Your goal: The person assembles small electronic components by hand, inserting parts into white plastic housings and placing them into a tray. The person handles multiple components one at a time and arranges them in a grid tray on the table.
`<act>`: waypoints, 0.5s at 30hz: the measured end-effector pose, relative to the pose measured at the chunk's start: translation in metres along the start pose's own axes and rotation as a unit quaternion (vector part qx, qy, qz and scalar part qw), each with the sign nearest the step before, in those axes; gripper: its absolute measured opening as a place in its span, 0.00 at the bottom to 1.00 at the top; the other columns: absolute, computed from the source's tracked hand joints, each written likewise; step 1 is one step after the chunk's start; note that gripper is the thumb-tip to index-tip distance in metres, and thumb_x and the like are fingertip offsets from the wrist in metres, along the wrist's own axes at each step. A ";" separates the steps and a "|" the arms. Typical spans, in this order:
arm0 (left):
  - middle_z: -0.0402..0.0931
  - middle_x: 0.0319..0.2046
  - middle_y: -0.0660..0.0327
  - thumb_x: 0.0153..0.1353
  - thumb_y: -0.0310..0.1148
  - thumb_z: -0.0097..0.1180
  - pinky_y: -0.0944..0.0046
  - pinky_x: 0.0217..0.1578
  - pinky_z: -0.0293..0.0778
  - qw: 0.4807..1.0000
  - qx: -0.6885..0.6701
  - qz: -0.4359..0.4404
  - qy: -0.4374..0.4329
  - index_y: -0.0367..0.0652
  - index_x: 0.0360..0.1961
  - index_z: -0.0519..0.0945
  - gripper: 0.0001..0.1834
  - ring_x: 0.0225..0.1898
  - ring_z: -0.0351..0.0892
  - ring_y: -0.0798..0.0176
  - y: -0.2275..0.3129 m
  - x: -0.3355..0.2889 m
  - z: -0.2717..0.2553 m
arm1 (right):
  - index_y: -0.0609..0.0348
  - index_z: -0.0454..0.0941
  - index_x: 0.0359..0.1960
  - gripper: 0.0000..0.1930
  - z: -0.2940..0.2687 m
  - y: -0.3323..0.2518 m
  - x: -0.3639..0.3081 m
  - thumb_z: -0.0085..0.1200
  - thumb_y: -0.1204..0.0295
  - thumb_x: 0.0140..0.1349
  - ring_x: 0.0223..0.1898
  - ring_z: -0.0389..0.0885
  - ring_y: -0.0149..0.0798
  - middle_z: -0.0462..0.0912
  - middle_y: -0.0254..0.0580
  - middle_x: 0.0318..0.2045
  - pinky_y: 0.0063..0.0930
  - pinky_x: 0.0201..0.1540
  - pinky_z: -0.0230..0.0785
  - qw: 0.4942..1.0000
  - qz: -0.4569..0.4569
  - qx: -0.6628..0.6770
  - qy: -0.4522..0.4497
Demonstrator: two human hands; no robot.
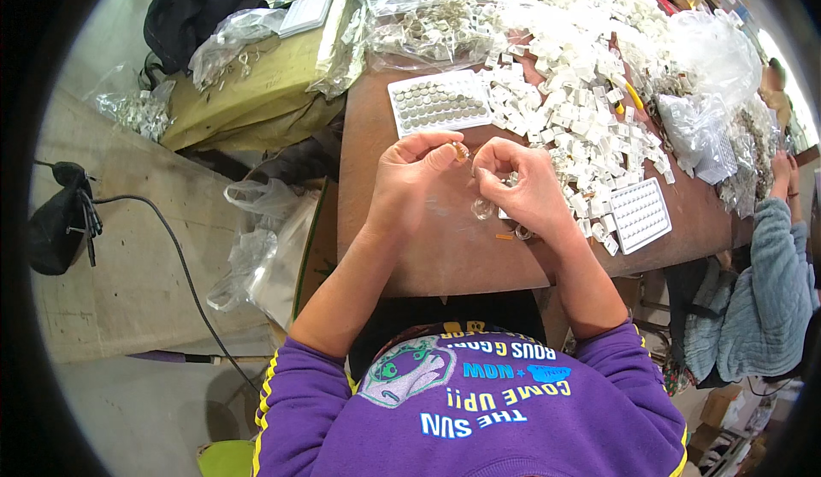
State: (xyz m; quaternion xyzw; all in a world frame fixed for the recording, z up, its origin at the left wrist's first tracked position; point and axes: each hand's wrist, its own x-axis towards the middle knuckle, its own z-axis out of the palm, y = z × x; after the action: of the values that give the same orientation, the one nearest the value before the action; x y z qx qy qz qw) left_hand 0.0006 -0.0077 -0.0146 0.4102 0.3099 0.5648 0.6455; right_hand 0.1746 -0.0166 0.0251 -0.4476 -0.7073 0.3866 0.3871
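My left hand [400, 185] is closed in a pinch over the brown table, thumb and forefinger gripping a small amber-coloured part [462, 152]. Close beside it, my right hand [528, 188] is also pinched; whatever lies between its fingertips is too small to make out. On the tabletop below the right hand are a clear round piece [482, 209], a short orange strip [505, 237] and a small ring [522, 232]. Just beyond my hands stands a white tray [396, 92] filled with rows of small round discs.
A wide heap of small white plastic pieces [581, 148] covers the right and far table, with yellow-handled pliers [634, 95] in it. Another white tray [641, 216] lies at right. Clear bags [697, 135] are piled farther right, near a co-worker's blue-grey sleeve [761, 263].
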 end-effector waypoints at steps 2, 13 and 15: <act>0.82 0.35 0.61 0.59 0.24 0.59 0.72 0.44 0.73 1.000 -0.011 0.006 0.005 0.36 0.41 0.82 0.09 0.38 0.78 0.71 0.001 0.000 0.000 | 0.67 0.76 0.28 0.03 0.000 0.001 0.000 0.53 0.79 0.56 0.29 0.77 0.22 0.78 0.31 0.22 0.18 0.34 0.70 1.000 0.020 0.014 -0.009; 0.81 0.35 0.61 0.57 0.23 0.62 0.72 0.42 0.73 0.994 0.092 0.046 0.041 0.36 0.36 0.79 0.06 0.38 0.78 0.72 0.001 -0.005 0.012 | 0.59 0.79 0.32 0.07 0.012 0.010 0.004 0.60 0.79 0.51 0.29 0.80 0.45 0.80 0.43 0.28 0.34 0.32 0.73 0.934 -0.265 -0.175 0.166; 0.81 0.35 0.60 0.58 0.24 0.62 0.72 0.41 0.73 0.991 0.114 0.020 0.066 0.35 0.36 0.78 0.07 0.37 0.78 0.72 0.003 -0.007 0.018 | 0.60 0.79 0.34 0.08 0.010 0.012 0.004 0.62 0.81 0.51 0.29 0.82 0.37 0.82 0.40 0.29 0.28 0.32 0.74 0.949 -0.227 -0.141 0.170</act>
State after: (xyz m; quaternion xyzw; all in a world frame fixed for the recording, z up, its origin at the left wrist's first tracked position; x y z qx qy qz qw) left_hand 0.0139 -0.0176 -0.0043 0.4495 0.4058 0.5640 0.5614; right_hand 0.1680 -0.0110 0.0115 -0.3846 -0.7613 0.1036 0.5117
